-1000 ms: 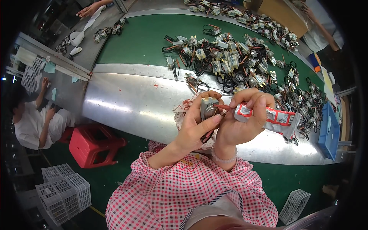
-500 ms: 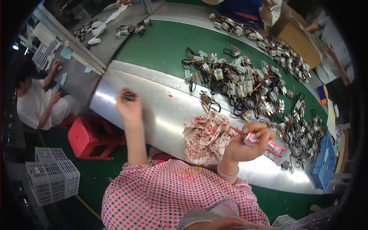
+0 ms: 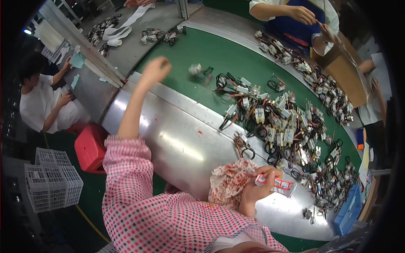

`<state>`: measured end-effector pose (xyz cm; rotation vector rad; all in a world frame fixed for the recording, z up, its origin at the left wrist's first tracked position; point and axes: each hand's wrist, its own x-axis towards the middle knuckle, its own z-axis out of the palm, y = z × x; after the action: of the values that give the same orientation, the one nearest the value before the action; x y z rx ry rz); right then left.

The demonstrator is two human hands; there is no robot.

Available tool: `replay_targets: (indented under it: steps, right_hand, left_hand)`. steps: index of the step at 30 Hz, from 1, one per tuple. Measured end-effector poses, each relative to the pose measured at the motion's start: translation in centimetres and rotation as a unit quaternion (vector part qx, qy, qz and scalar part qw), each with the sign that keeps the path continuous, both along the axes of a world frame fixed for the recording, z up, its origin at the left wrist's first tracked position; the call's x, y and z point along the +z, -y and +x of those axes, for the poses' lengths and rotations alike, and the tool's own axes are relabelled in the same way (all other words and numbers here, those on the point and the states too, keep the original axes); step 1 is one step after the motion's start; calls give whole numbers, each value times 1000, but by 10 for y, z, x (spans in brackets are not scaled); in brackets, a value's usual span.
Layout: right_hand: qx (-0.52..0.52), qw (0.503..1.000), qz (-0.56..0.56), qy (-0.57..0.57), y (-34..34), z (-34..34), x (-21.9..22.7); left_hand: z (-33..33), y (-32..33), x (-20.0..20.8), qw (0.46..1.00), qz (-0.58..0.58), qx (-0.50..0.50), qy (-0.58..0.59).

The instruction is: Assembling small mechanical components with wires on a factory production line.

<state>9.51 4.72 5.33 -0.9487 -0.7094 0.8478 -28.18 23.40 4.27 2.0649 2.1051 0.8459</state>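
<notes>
My left hand (image 3: 157, 70) is raised over the left part of the green belt, its fingers loosely bent and holding nothing I can see. Just right of it, a small white part with a dark wire (image 3: 195, 69) appears blurred above the belt, apart from the hand. My right hand (image 3: 259, 190), near the table's front, is wrapped round a white tube with red markings (image 3: 278, 184). Beside that hand lies a crumpled white cloth with red stains (image 3: 225, 181). A pile of small wired parts (image 3: 270, 118), pale with black and red leads, covers the middle of the belt.
A steel ledge (image 3: 168, 126) runs along the near side. At the right stands a blue tray (image 3: 348, 211). On the left are a red stool (image 3: 89, 147), white plastic crates (image 3: 52, 181) and a seated person (image 3: 50, 97). Another person's hands (image 3: 312, 19) work across the belt.
My left hand has swung forward over the belt, and the dark wired thing has left it. My right hand keeps the tube, now lower in the tilted view.
</notes>
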Motion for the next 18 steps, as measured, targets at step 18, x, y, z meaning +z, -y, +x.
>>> replay_targets:
  steps: [18]
  right_hand:
    - [-16, 995, -72, 64, -24, -5, -17]
  left_hand:
    - [94, 23, -6, 949, -33, -84, 301]
